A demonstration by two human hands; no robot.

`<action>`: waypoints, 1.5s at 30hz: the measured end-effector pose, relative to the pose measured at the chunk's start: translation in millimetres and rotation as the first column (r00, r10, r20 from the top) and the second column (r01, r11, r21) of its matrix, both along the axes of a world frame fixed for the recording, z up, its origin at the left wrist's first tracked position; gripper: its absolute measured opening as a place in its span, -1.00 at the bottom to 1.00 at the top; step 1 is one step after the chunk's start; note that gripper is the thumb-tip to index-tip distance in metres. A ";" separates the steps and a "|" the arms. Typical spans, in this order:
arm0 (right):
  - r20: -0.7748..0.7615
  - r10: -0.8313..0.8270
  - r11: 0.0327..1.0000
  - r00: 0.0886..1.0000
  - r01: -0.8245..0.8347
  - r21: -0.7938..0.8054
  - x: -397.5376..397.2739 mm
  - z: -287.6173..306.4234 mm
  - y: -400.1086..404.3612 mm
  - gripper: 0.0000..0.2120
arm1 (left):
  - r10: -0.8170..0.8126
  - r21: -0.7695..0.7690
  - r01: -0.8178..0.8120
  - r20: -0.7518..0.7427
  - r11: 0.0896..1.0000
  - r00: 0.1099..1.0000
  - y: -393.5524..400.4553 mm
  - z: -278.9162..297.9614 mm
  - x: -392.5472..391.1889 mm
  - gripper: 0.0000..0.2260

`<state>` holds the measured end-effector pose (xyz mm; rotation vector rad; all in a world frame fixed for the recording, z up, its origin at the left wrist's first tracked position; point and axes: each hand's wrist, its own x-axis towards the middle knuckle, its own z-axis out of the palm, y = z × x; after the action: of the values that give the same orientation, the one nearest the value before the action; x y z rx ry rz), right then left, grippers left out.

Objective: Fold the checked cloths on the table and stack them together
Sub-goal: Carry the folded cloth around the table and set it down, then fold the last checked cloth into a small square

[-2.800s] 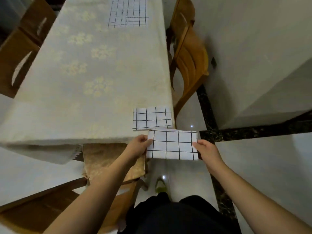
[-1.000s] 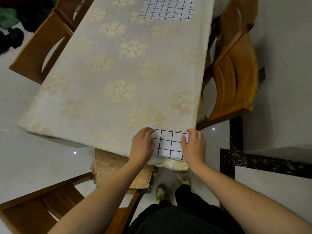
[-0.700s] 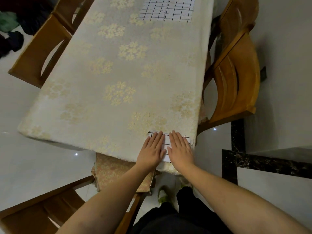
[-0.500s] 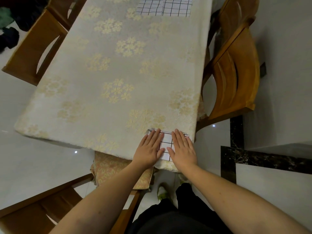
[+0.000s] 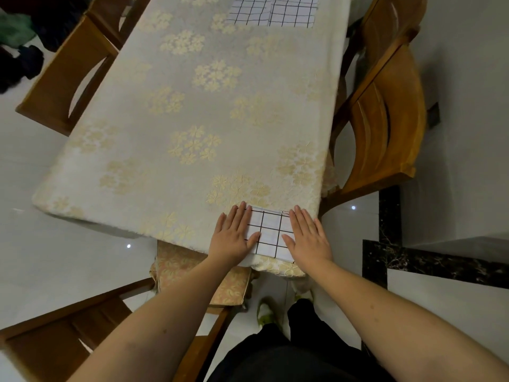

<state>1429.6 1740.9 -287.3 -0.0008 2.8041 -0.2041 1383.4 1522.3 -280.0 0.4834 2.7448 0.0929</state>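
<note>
Both hands pressed flat on a folded checked cloth at the table's near right corner.

The left hand (image 5: 232, 235) and right hand (image 5: 307, 237) lay palm down with fingers straight (gripping nothing), each covering one side of the folded checked cloth (image 5: 268, 232), whose middle showed between them. The cloth sat by the near edge of the table (image 5: 192, 106), which was covered in a pale floral tablecloth. Another checked cloth (image 5: 271, 11) lay spread at the far end, well apart. Wooden chairs (image 5: 385, 114) stood beside the table.
</note>
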 end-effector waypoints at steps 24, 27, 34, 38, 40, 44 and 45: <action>0.050 0.406 0.897 0.913 -0.387 -0.215 -18.5 83.6 -31.7 -0.45 | 0.206 -0.082 -0.214 -0.102 0.973 0.973 -8.7 101.8 57.5 -0.60; -0.001 0.481 0.863 0.877 -0.473 -0.178 -16.9 93.1 -54.9 -0.45 | 0.296 -0.091 -0.310 -0.137 0.946 0.945 -24.4 110.7 85.0 -0.61; -0.033 0.654 0.750 0.756 -0.653 -0.110 6.2 118.2 -122.6 -0.49 | 0.507 -0.040 -0.517 -0.147 0.855 0.849 -73.1 131.7 154.0 -0.67; -0.036 0.742 0.662 0.670 -0.740 -0.119 35.2 132.5 -167.3 -0.48 | 0.596 -0.017 -0.607 -0.173 0.794 0.784 -103.5 142.2 200.6 -0.66; -0.052 0.782 0.615 0.621 -0.783 -0.094 54.4 139.0 -191.2 -0.48 | 0.645 -0.014 -0.660 -0.197 0.752 0.739 -119.9 149.8 226.5 -0.64; -0.090 0.831 0.544 0.549 -0.835 -0.082 101.2 152.2 -246.9 -0.49 | 0.734 -0.016 -0.754 -0.215 0.656 0.644 -156.6 160.5 290.0 -0.62; -0.113 0.837 0.529 0.535 -0.845 -0.080 115.6 156.2 -262.9 -0.49 | 0.754 -0.017 -0.775 -0.223 0.631 0.618 -166.8 162.6 307.8 -0.63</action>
<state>1545.2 1478.0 -131.1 -1.3977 2.4729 -0.1292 1691.2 1355.6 -117.4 -0.8060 2.9135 0.1005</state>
